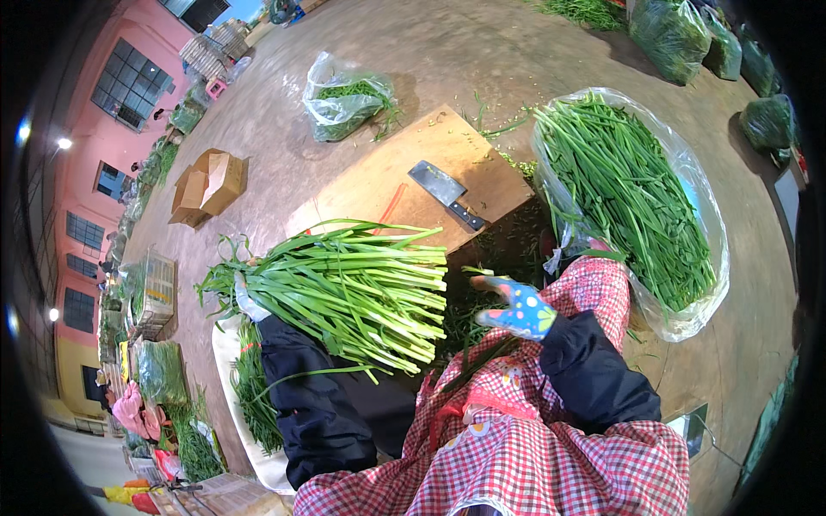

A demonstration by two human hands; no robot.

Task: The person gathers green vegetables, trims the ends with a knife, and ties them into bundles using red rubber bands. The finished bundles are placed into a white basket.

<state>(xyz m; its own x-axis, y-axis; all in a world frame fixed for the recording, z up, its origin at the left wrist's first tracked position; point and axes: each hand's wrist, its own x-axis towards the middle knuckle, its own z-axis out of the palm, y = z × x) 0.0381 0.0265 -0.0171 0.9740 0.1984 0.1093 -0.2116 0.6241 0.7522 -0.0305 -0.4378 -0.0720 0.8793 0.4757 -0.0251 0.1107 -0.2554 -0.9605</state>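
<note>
A large bunch of long green leafy stalks (pixel 361 284), like garlic chives, spans from my left hand toward the middle. My left hand (pixel 248 300) grips it near the leafy end, mostly hidden by the leaves. The pale cut ends point right, toward my right hand (pixel 516 308), which wears a blue patterned glove with bare fingertips. Its fingers are apart; a short piece of stalk (pixel 477 271) shows just above the fingertips. Ahead lies a wooden board (pixel 361 174) bearing a cleaver (pixel 445 193) and a red strip (pixel 391 205).
On the right stands a clear plastic bag (pixel 719 277) full of green stalks. Beyond the board sit a bag of trimmings (pixel 335 126) and an open cardboard box (pixel 222 187). More stalks lie in a white container (pixel 226 361) at left. Filled bags (pixel 671 42) stand far right.
</note>
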